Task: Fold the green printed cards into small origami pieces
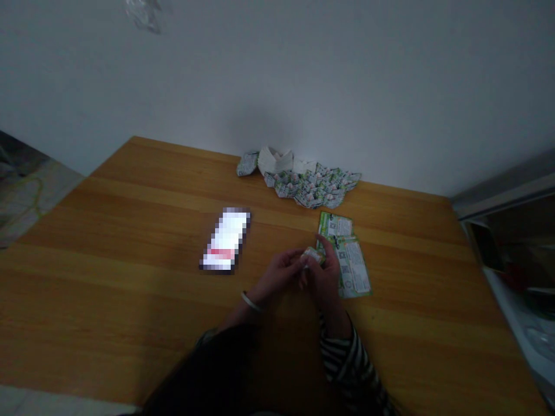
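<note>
Both hands meet over the wooden table around a small folded piece of printed paper [313,254]. My left hand [281,273], with a pale bracelet on its wrist, pinches the paper's left side. On the other side, my right hand [325,277] grips the same piece with its thumb on top; its index finger reaches toward the flat sheets. Just right of it lie green-and-white printed sheets [356,268], partly overlapping and partly covered by the hand. Farther back, a winged-looking assembly of many folded paper pieces [316,185] rests close to the wall.
A phone [226,240] with a bright, blurred screen lies left of my hands on the wooden table [130,231]. The white wall [277,75] borders the table's far edge. At right stands a shelf [498,289] holding a dark flat object [485,247].
</note>
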The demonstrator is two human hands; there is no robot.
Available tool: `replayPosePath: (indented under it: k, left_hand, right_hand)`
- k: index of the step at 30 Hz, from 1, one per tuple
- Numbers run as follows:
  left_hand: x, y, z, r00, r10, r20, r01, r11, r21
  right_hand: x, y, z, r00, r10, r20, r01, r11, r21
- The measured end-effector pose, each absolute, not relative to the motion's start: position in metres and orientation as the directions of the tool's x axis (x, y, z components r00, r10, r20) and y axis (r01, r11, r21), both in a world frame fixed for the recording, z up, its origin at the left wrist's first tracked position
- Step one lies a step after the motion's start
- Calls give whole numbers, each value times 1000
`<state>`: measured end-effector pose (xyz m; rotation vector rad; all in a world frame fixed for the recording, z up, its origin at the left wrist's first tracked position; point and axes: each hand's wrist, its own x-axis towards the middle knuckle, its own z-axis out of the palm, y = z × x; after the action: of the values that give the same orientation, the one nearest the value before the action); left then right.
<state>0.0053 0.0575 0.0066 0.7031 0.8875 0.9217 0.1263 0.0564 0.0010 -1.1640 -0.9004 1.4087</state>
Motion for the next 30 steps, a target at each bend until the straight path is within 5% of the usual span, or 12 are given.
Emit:
replayPosePath:
  k: [13, 18, 22, 30]
  left_hand:
    - [8, 53, 0, 115, 967, -227, -289, 251, 924]
    - [5, 52, 5, 70, 993, -99, 32, 97, 995]
    - [0, 55, 5, 157, 986, 52, 279, -94, 956]
    - [-2, 56, 10, 286, 958, 28, 256, -105, 961]
  right_hand:
    - [123, 53, 3, -110, 975, -195, -333, -221, -917]
    - [126, 59, -4, 5, 975, -220, -300, -209, -931]
    - [134, 64, -6, 55, 975, -216, -229, -198, -953]
    - [144, 68, 2, -107, 977, -184, -231, -204, -951]
